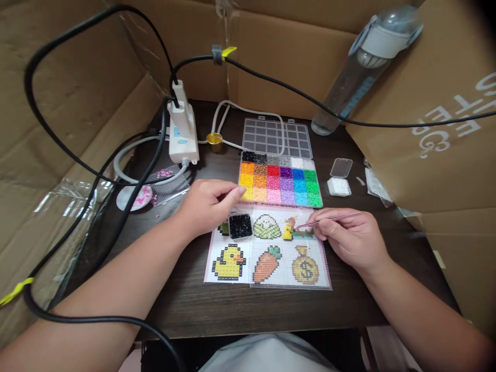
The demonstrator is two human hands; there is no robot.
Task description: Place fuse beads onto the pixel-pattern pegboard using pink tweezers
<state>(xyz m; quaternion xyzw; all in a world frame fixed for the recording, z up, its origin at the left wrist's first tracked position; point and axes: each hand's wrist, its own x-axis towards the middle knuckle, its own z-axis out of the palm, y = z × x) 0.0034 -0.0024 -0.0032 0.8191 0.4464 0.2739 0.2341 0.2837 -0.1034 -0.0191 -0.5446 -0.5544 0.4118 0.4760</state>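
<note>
My right hand (344, 235) grips pink tweezers (329, 219), their tip over the chick beside a multicoloured pixel picture on the pattern sheet (287, 266). A dark speck shows at the tip, too small to name. My left hand (211, 204) is closed, thumb against the index finger, near the yellow compartments of the bead box (273, 183); whatever it may hold is hidden. Just below it, a small tray of black beads (240, 226) sits on the sheet. Duck (229, 262), carrot (266, 266) and money bag (305, 266) pictures fill the front row.
Behind the bead box lies its clear lid (277, 137). A box of white beads (338, 186) is at right, a bottle (356, 77) leans behind. Left are a power strip (183, 142), gold cup (214, 142) and round dish (135, 198). Black cables (116, 227) cross above; cardboard walls surround the table.
</note>
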